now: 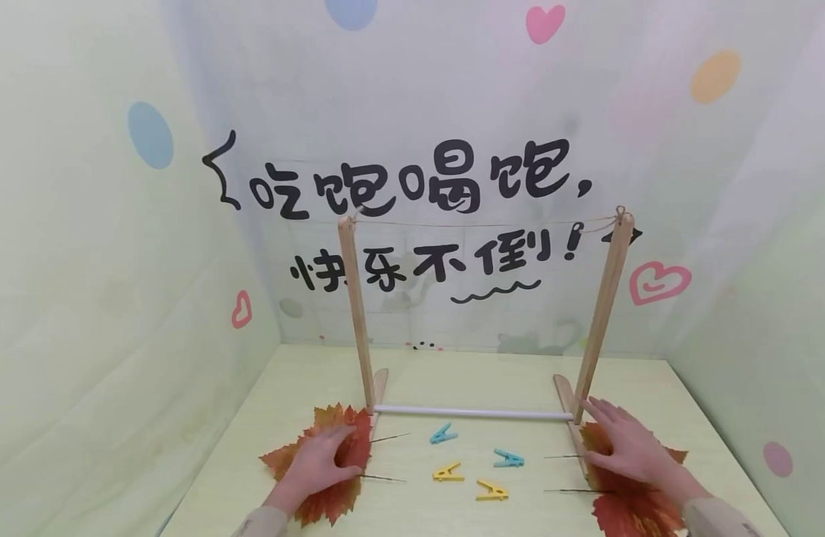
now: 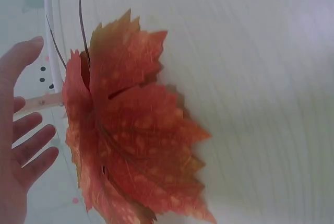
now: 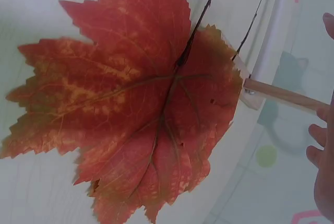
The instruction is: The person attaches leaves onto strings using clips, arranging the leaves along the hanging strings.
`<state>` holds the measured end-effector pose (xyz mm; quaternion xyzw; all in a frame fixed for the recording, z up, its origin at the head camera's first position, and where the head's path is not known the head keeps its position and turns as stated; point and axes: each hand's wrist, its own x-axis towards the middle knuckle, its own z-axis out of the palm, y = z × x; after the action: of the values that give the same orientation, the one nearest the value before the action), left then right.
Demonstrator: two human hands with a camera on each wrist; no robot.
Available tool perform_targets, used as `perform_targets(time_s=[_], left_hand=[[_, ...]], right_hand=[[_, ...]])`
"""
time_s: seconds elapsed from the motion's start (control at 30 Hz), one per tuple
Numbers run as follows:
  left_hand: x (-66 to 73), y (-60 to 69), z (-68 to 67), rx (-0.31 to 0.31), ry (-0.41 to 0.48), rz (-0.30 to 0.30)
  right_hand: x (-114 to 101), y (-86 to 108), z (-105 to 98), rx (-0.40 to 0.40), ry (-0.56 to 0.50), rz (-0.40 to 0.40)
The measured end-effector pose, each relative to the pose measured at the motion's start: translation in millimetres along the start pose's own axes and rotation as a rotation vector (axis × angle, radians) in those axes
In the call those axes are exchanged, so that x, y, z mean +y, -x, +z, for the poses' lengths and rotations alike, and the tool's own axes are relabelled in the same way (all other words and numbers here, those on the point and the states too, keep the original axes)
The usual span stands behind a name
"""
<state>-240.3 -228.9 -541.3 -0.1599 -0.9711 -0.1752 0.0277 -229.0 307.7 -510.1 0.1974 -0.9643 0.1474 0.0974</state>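
At the left of the table, red-orange artificial maple leaves (image 1: pixel 335 498) lie with two thin dark stems pointing right. My left hand (image 1: pixel 318 456) is over them, fingers loosely spread; in the left wrist view the hand (image 2: pixel 23 114) shows a gap between thumb and fingers, with nothing gripped. More maple leaves (image 1: pixel 637 513) lie at the right, stems pointing left. Above these is my right hand (image 1: pixel 630 446), fingers extended near the foot of the wooden post. The right wrist view shows a large red leaf (image 3: pixel 125 88) with only part of the hand at the edge. Contact with the leaves is unclear.
Between the hands lie two teal clothespins (image 1: pixel 509 457) and two yellow clothespins (image 1: pixel 491 489). Behind them stands a wooden frame with a left post (image 1: pixel 357 313), a right post (image 1: pixel 606 321), a white crossbar (image 1: pixel 473 412) and a string (image 1: pixel 480 224) along the top. Printed curtains enclose the table.
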Motion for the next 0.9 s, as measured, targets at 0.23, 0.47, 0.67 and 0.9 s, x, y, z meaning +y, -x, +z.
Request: perform_targets(time_s=[0.23,0.47,0.67,0.9], left_hand=[[11.2,1.5,2.9,-0.052,0.067,0.02],[17.9,0.4,5.6,-0.077,0.115,0.016],[18.4,2.7,11.5,-0.096,0.106,0.05],[19.7,2.0,19.9,-0.062,0.051,0.111]], right_hand=[[-16.5,-6.3,14.1,0.0,-0.01,-0.025],[-40.0,-14.5,24.6,-0.026,-0.083,-0.086],[-61.7,-15.7,38.0,-0.039,-0.079,-0.204],[-85.1,-23.4,55.0,0.002,-0.098,-0.295]])
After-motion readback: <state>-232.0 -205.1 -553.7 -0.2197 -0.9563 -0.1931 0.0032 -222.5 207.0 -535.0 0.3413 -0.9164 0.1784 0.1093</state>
